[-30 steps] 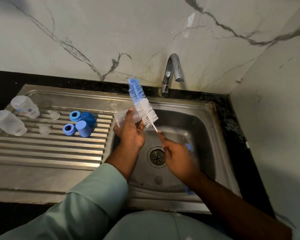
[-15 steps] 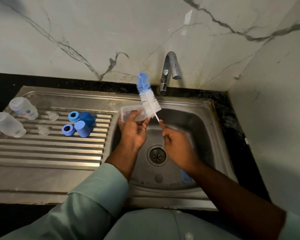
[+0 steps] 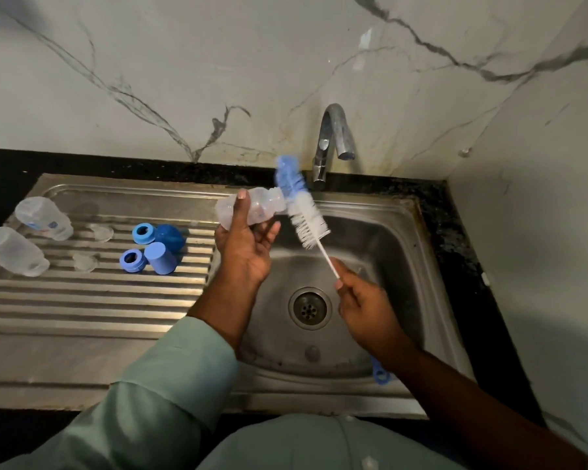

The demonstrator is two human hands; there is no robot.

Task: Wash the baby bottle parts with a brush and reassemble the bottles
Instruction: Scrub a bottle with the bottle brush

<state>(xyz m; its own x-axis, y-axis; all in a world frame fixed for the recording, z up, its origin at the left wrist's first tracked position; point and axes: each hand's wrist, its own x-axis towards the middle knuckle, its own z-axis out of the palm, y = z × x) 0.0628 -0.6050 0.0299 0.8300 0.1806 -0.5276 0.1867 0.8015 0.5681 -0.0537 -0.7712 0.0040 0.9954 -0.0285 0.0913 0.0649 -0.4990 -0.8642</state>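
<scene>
— What did the surface look like?
— A steel sink [image 3: 401, 239] sat under a marble wall, its drainboard [image 3: 82, 300] holding two clear bottles, blue rings and caps.

— And the hands?
— The left hand [image 3: 243, 247] gripped a clear bottle [image 3: 252, 210] sideways over the basin's left edge. The right hand [image 3: 364, 301] pinched the brush [image 3: 301, 206] by its thin white stem (bristles just beside the bottle's mouth).

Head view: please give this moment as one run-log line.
left hand: holds bottle | right hand: holds brush | brush outside bottle
</scene>
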